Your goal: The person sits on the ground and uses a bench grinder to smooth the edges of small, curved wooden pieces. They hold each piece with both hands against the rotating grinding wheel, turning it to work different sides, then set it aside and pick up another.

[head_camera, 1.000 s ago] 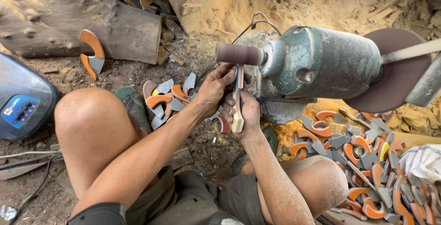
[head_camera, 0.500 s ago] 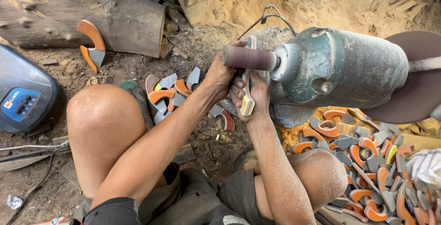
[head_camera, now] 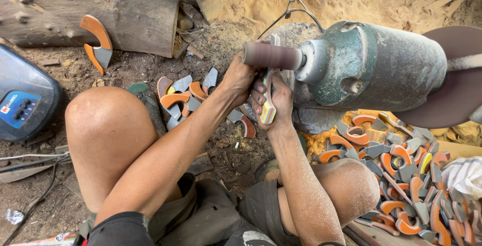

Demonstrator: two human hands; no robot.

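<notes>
My left hand (head_camera: 239, 79) and my right hand (head_camera: 277, 100) both grip a thin curved piece with coloured layers (head_camera: 268, 93), held on edge. Its upper part presses against the brownish sanding drum (head_camera: 271, 55) that sticks out to the left of a green motor housing (head_camera: 381, 68). My right hand holds the piece's lower end, my left hand its upper left side. Both forearms reach forward between my bare knees.
Small heaps of orange and grey curved pieces lie ahead of my left knee (head_camera: 183, 98) and at the right (head_camera: 401, 170). A log (head_camera: 90, 5) with one piece leaning on it lies at the top left. A blue device (head_camera: 22, 103) sits at left. Sawdust covers the ground.
The view has shifted and drawn closer. My hands have raised the layered piece from below the drum up against it.
</notes>
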